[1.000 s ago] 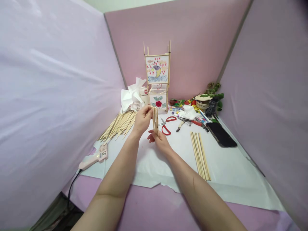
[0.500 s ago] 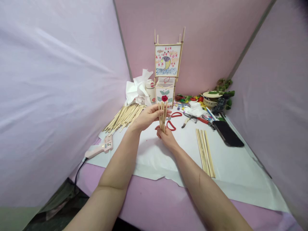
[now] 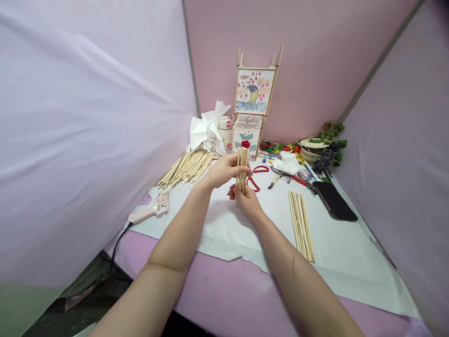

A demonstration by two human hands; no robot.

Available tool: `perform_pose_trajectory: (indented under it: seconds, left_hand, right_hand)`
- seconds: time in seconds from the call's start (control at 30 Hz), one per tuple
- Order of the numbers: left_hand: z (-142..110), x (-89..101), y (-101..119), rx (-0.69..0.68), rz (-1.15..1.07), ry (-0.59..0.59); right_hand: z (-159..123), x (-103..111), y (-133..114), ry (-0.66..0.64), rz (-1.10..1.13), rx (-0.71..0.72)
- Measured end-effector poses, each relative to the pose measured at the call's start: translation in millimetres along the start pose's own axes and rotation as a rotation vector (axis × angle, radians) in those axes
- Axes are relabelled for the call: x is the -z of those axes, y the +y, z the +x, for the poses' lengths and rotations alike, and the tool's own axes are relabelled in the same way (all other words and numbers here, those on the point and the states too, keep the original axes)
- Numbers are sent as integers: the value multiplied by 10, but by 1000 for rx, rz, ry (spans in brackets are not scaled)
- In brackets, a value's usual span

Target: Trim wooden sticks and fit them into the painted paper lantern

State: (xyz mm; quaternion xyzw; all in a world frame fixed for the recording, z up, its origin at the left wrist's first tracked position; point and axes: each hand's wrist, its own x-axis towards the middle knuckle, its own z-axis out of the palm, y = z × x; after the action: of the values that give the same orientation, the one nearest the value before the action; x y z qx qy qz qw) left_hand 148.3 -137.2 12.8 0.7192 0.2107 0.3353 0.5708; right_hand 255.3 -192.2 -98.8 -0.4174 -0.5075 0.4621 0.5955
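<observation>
A small bundle of thin wooden sticks (image 3: 242, 163) stands upright between my hands over the middle of the table. My left hand (image 3: 226, 169) is closed around its upper part, thumb across the front. Lower down, my right hand (image 3: 247, 199) grips the same bundle near its bottom end. Just behind my fingers lie scissors with red handles (image 3: 261, 169), their blades hidden by the hands. To the right, several more sticks (image 3: 301, 227) lie side by side on the white sheet.
A large pile of sticks (image 3: 187, 168) and a pink glue gun (image 3: 149, 213) with a cord lie left. Behind stands a stick-framed lantern (image 3: 255, 91) with drawn panels. Pliers (image 3: 298, 179), a black phone (image 3: 335, 201) and a lidded bowl (image 3: 312, 149) are at right.
The stick tops are now closer together and more level in my hands. The whole scene has shifted slightly right as the head view turned.
</observation>
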Motion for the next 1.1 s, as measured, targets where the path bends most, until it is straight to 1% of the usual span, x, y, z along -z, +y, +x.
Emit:
perform_pose_trajectory:
  seconds: [0.13, 0.3, 0.37, 0.43, 0.5, 0.53, 0.57, 0.6, 0.63, 0.67, 0.77, 0.83, 0.87, 0.93, 1.03, 1.1]
  left_hand:
    - [18, -24, -18, -24, -39, 7]
    - [15, -50, -44, 39, -93, 20]
    - [2, -52, -69, 53, -126, 21]
    - [-7, -2, -116, 51, -127, 20]
    - [-9, 143, -187, 73, -43, 31]
    - [-8, 259, -230, 110, 59, 54]
    - [-9, 401, -275, 156, 191, 90]
    - [-15, 563, -323, 213, 397, 168]
    - [-27, 739, -370, 282, 654, 247]
    - [-47, 918, -417, 324, 757, 301]
    - [-151, 1394, -553, 439, 932, 399]
    - [-227, 1607, -649, 512, 1022, 426]
    - [-256, 1678, -699, 542, 1057, 429]
    - [-284, 1761, -796, 587, 1114, 427]
    - [-253, 1798, -898, 611, 1187, 421]
    - [-204, 1797, -927, 616, 1226, 408]
  right_hand:
    - [-9, -3, 15, -2, 32, 5]
    - [-31, -15, 0, -52, 50, -26]
    - [-31, -15, 0, -44, 34, -26]
    - [-26, -9, 4, -4, 23, -36]
    - [-18, 0, 11, 50, 30, -58]
    - [-12, 3, 17, 72, 37, -69]
    - [-6, 6, 26, 85, 43, -76]
    - [0, 7, 38, 91, 47, -78]
    - [7, 7, 52, 91, 50, -74]
    - [13, 7, 68, 85, 53, -71]
    - [31, 5, 114, 64, 62, -59]
    - [37, 6, 131, 61, 62, -56]
    - [37, 6, 134, 62, 61, -55]
    - [35, 6, 128, 64, 57, -52]
    - [30, 2, 106, 68, 54, -56]
    - [27, -2, 92, 73, 57, -64]
